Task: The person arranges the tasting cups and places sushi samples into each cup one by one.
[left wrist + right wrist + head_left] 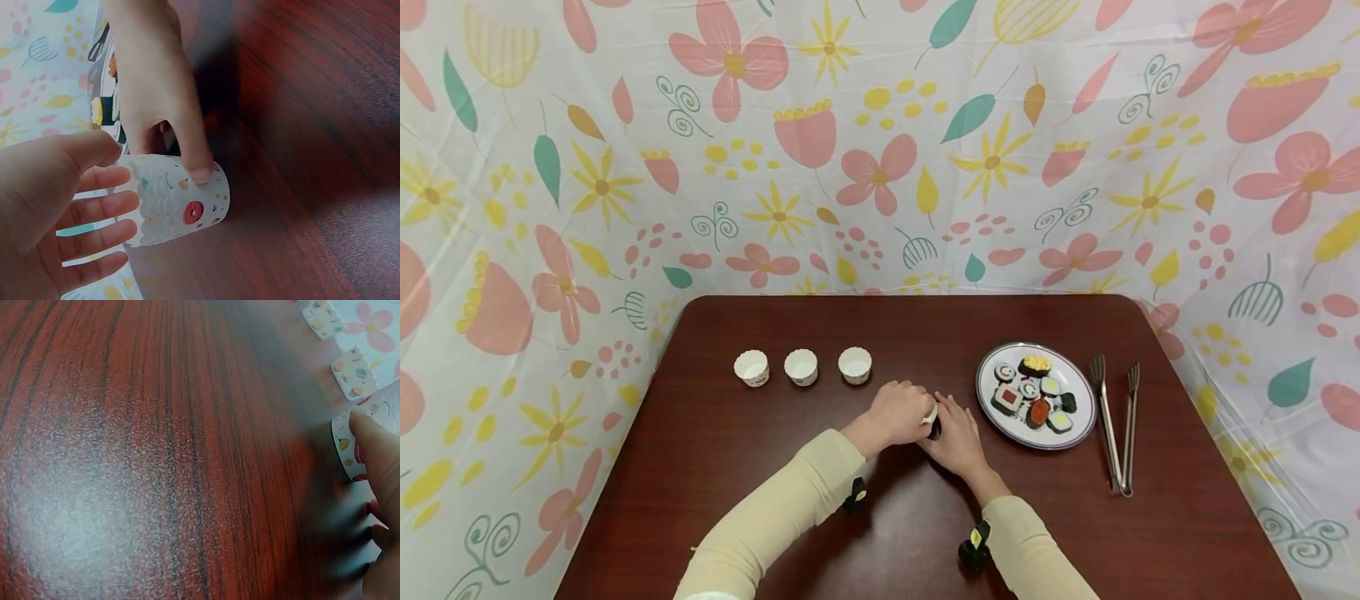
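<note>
My right hand [957,437] grips a small stack of nested paper baking cups [164,219], with its thumb on the patterned side near the base. Several scalloped rims show one behind another in the left wrist view. My left hand [898,412] is at the open end of the stack, its fingers [103,205] spread and extended with their tips right at the rim. In the right wrist view only the printed lower side of the stack [342,442] shows beside my right thumb. The stack is mostly hidden by both hands in the head view.
Three white baking cups [801,367] stand in a row at the back left. A round plate [988,408] of sushi pieces lies right of my hands, with metal tongs [1108,433] beside it. A floral cloth [880,208] hangs behind the brown table [700,467].
</note>
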The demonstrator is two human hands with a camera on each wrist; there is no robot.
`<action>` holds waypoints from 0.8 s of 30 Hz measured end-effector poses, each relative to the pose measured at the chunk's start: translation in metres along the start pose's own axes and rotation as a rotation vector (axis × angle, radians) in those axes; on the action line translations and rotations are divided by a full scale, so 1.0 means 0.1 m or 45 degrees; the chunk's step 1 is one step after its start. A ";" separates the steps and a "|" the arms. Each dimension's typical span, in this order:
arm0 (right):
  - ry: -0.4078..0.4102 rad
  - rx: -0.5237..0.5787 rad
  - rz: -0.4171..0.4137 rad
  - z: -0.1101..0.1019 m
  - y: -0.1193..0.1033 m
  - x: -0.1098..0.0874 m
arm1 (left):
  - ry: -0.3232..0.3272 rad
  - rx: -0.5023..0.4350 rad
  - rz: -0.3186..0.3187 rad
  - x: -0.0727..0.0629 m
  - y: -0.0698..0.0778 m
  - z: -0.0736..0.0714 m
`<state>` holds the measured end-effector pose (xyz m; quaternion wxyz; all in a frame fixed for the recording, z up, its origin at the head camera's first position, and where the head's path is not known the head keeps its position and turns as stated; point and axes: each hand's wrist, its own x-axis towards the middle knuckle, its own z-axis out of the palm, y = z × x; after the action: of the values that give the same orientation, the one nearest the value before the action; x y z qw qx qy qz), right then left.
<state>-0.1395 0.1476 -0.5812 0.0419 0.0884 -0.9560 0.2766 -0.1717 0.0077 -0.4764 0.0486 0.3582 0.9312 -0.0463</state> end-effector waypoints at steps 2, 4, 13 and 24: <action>0.007 -0.001 -0.003 0.00 0.00 0.00 | -0.012 0.000 0.008 0.00 0.00 0.02; 0.019 -0.003 -0.011 0.00 0.00 0.00 | -0.030 0.003 0.013 0.00 0.01 0.04; 0.032 0.018 -0.015 0.01 -0.01 0.00 | -0.105 0.030 -0.004 0.01 0.02 0.10; 0.054 0.024 -0.024 0.03 -0.01 0.00 | -0.119 0.082 0.004 0.01 0.03 0.06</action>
<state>-0.1391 0.1455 -0.5832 0.0641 0.0920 -0.9513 0.2871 -0.1703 0.0101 -0.4823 0.0807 0.3584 0.9255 -0.0928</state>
